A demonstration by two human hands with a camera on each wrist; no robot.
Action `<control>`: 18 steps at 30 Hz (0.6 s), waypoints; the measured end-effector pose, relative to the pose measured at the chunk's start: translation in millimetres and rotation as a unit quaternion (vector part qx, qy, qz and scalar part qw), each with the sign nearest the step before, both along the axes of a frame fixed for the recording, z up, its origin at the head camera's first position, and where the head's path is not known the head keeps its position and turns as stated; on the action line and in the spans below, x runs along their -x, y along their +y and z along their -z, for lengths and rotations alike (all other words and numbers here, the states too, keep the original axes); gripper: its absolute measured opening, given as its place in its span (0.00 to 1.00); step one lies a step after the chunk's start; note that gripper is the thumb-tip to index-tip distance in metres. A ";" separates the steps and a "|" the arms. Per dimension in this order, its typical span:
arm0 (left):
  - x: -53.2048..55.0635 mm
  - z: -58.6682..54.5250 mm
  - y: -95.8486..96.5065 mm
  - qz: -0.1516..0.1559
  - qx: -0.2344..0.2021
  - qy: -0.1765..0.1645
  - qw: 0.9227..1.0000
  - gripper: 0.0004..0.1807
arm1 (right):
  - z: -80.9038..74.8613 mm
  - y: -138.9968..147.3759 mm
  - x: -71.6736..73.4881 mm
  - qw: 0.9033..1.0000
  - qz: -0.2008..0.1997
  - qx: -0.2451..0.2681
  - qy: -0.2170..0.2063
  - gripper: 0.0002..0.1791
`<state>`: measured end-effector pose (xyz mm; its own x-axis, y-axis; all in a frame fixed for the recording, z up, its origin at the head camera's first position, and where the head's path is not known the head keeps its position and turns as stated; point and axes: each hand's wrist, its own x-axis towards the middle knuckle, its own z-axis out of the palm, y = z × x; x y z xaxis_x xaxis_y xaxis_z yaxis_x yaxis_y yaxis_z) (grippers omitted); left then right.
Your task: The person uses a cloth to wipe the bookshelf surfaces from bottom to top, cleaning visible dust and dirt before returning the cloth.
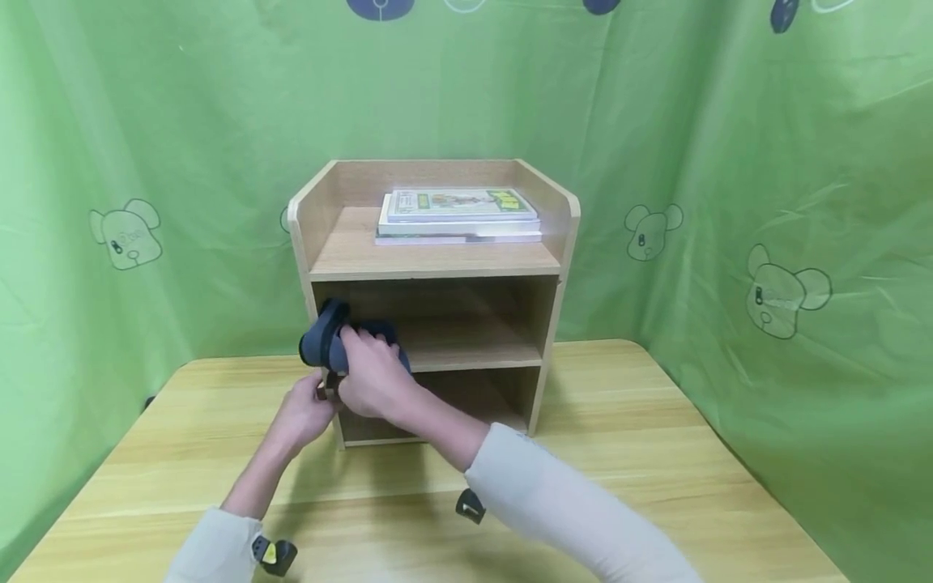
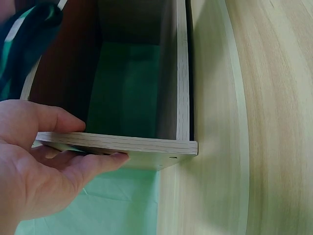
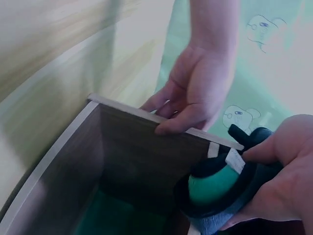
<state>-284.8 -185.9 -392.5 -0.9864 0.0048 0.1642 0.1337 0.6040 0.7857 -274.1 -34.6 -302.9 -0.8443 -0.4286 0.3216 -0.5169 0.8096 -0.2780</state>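
A small wooden shelf unit (image 1: 433, 263) stands on the table. At the left edge of its middle compartment, my right hand (image 1: 375, 376) grips a dark blue fabric item (image 1: 318, 344) with black trim. Its green inner side and a white tag (image 3: 235, 160) show in the right wrist view; its exact kind I cannot tell. My left hand (image 1: 304, 409) pinches the front edge of the unit's left side panel (image 2: 146, 144), lower down, thumb on the inner face and fingers on the outer.
Several books (image 1: 459, 227) lie stacked on the unit's top shelf. Below it are a middle board (image 1: 477, 344) and a lower compartment (image 1: 474, 397). The yellowish wooden table (image 1: 627, 453) spreads around the unit, with a green curtain (image 1: 466, 97) behind and at the sides.
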 end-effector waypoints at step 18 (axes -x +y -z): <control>1.9 0.6 -0.9 0.000 -0.001 0.003 1.000 0.27 | -31.5 -8.2 0.2 0.995 -0.007 0.096 -0.001 0.27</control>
<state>-286.8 -186.8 -393.1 -0.9855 0.0050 0.1695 0.1382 0.6031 0.7856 -274.3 -42.9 -271.4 -0.8394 -0.3707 0.3975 -0.5269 0.7345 -0.4277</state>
